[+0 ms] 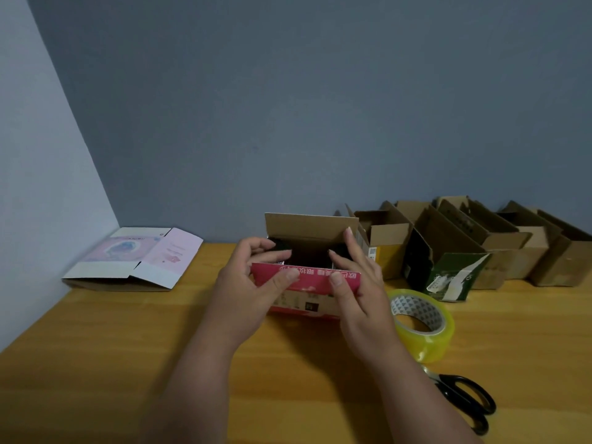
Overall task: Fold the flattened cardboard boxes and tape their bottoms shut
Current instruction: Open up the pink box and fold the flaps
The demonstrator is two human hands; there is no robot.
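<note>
A small red and white cardboard box [307, 302] stands on the wooden table [160, 347] in the middle, its open end up and its brown far flap raised. My left hand [250, 277] grips its left side, thumb on the red near flap and fingers curled over the left side flap. My right hand [358, 283] grips its right side the same way, thumb on the red flap and fingers reaching inside. A roll of clear yellowish tape [426, 322] lies just right of the box. One flattened pink and white box [134, 257] rests at the back left corner.
Several folded brown boxes [512, 248] and a green one [448, 277] line the wall at the back right. Black-handled scissors [464, 398] lie near the front right, below the tape. Blue-grey walls close the back and left.
</note>
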